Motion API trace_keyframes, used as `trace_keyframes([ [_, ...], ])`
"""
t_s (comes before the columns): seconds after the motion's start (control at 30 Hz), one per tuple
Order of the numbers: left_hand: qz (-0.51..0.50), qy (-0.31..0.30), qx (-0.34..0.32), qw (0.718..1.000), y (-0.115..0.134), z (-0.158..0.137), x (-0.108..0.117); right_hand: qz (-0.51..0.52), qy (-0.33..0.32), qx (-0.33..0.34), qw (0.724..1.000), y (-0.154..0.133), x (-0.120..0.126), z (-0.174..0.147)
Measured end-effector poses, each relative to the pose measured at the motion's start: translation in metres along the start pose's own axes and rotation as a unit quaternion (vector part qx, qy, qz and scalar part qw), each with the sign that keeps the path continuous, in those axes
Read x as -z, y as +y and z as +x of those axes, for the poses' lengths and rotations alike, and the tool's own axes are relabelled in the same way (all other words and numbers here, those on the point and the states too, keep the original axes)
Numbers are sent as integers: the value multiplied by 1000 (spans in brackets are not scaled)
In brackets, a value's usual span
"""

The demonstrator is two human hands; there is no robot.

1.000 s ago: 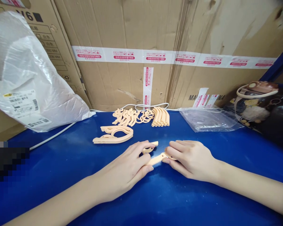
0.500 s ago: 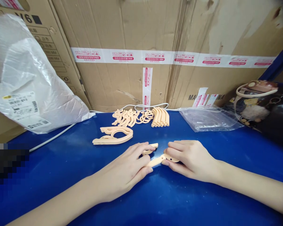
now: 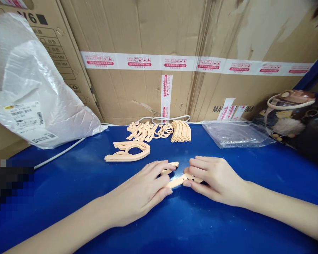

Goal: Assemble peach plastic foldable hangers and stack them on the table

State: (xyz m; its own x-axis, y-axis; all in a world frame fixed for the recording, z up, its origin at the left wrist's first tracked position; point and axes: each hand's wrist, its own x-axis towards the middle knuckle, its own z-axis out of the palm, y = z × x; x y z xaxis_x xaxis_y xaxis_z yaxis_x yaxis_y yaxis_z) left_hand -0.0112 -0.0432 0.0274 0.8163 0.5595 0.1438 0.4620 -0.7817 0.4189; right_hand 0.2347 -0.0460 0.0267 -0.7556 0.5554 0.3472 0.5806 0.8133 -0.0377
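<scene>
Low over the blue tabletop, my left hand (image 3: 145, 188) is closed around a beige plastic folding hanger (image 3: 175, 181), and its palm and fingers hide much of it. Past my left fingertips a second arm of the same beige plastic sticks out. My right hand (image 3: 214, 180) pinches the hanger's right end between thumb and fingers, close to a pivot with small holes. Beyond my left hand lie folded beige hangers (image 3: 141, 155), stacked or lying close together. Farther back are several loose hooks and curved pieces (image 3: 145, 131) and a row of hanger arms (image 3: 181, 131).
A white plastic parcel bag (image 3: 39, 102) leans at the left. Large cardboard boxes (image 3: 137, 91) wall off the back, with a white cable (image 3: 59, 153) along their foot. A clear plastic bag (image 3: 235, 135) and a dark bag with a furry charm (image 3: 287, 125) lie at the right.
Both hands keep their hold on the hanger in nearly the same place. The whole view has shifted very slightly; the parts on the table lie as before.
</scene>
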Motion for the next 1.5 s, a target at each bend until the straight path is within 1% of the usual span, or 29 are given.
trace_keyframes([
  [0.13,-6,12,-4,1000,0,-1,0,0,3,4,1000,0,0,0],
  [0.33,2,-7,4,1000,1,0,0,-7,0,5,1000,1,0,0],
  [0.6,-8,-2,4,1000,0,-1,0,-20,1,12,1000,1,-1,0],
  [0.8,1,1,9,1000,0,-1,-3,21,-12,-2,1000,2,-5,-1],
  [1.03,-1,11,-11,1000,0,0,-3,65,-16,-21,998,1,-6,0],
  [1.2,-46,2,27,999,3,1,0,97,-50,-20,994,2,-1,2],
  [1.27,-76,16,41,996,4,2,1,113,-67,-15,991,4,1,3],
  [1.37,-107,46,53,992,2,2,2,154,-88,-39,983,6,7,4],
  [1.43,-129,47,69,988,-1,2,2,179,-100,-57,977,7,11,4],
  [1.5,-162,42,85,982,-6,2,3,198,-111,-60,972,7,15,4],
])
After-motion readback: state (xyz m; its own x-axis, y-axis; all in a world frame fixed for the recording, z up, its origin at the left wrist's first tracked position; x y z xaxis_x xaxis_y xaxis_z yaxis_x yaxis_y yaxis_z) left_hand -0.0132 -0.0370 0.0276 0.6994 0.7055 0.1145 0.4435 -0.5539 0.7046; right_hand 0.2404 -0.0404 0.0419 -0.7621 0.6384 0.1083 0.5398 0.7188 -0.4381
